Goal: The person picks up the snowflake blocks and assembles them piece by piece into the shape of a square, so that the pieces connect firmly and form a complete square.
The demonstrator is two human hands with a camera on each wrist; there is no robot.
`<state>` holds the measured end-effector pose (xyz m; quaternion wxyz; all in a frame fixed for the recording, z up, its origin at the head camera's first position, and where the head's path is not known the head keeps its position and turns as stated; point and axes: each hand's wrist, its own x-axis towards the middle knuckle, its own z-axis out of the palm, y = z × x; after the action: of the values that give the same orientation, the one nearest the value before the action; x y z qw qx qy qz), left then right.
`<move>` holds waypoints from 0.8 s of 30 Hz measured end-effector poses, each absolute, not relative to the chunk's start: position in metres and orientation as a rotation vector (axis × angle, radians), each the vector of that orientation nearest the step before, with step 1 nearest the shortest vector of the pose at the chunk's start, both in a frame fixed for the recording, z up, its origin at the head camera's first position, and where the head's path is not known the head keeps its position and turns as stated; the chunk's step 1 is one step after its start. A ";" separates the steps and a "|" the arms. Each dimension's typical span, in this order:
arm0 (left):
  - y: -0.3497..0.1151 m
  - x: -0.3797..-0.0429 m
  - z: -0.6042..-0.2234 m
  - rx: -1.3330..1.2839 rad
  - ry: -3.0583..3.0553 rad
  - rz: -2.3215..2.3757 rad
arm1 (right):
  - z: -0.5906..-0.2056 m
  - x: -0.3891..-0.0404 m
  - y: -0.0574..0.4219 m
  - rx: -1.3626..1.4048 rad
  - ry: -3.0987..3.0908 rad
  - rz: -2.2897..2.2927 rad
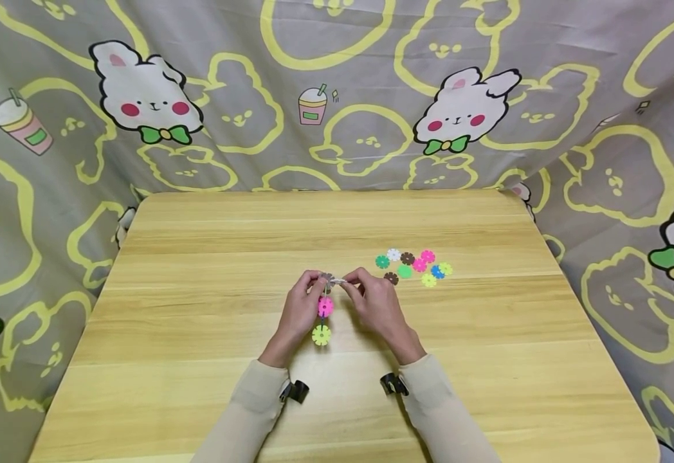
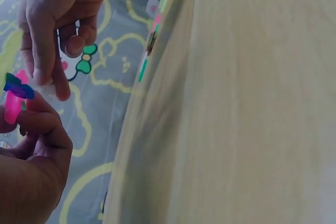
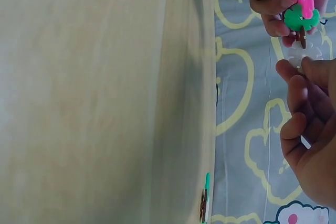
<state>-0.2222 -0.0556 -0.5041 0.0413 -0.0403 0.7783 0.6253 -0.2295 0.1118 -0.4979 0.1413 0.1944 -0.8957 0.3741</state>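
Above the table, the left hand (image 1: pixel 301 307) pinches a chain of notched plastic snowflake discs near its upper end. From it hang a pink disc (image 1: pixel 325 307), a blue one seen edge-on, and a yellow disc (image 1: pixel 321 335) at the bottom. The right wrist view shows a green disc (image 3: pixel 302 19) and a brown disc (image 3: pixel 303 38) edge-on at the chain's other end. Between thumb and forefinger, the right hand (image 1: pixel 376 305) holds a translucent white disc (image 3: pixel 306 52) against the brown one. Fingers partly cover the joint, so how far the notches interlock cannot be told.
Loose snowflake discs in green, white, brown, pink, blue and yellow lie right of the hands, among them a bright green disc (image 1: pixel 404 271). They rest on a wooden table (image 1: pixel 198 386). A patterned curtain (image 1: pixel 366 83) surrounds its back and sides.
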 end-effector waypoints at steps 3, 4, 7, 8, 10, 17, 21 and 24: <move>-0.055 -0.222 -0.505 -0.135 2.390 1.906 | -0.499 -0.230 0.112 0.582 -2.578 1.081; -0.055 -0.222 -0.505 -0.135 2.390 1.909 | -0.499 -0.230 0.112 0.590 -2.576 1.085; -0.056 -0.222 -0.506 -0.147 2.385 1.919 | -0.498 -0.230 0.113 0.607 -2.586 1.085; -0.056 -0.222 -0.506 -0.153 2.386 1.920 | -0.498 -0.230 0.115 0.607 -2.595 1.087; -0.057 -0.222 -0.506 -0.167 2.387 1.927 | -0.497 -0.231 0.119 0.591 -2.624 1.088; -0.061 -0.224 -0.504 -0.205 2.399 1.955 | -0.496 -0.238 0.150 0.382 -2.720 1.092; -0.063 -0.224 -0.504 -0.212 2.377 1.978 | -0.498 -0.242 0.174 0.174 -2.775 1.090; -0.064 -0.225 -0.504 -0.218 2.357 1.987 | -0.500 -0.244 0.192 0.050 -2.801 1.083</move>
<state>-0.2247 -0.0640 -0.5043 0.0256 -0.0704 0.7624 0.6427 -0.2436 0.1922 -0.4997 0.0690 0.0166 -0.9303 0.3598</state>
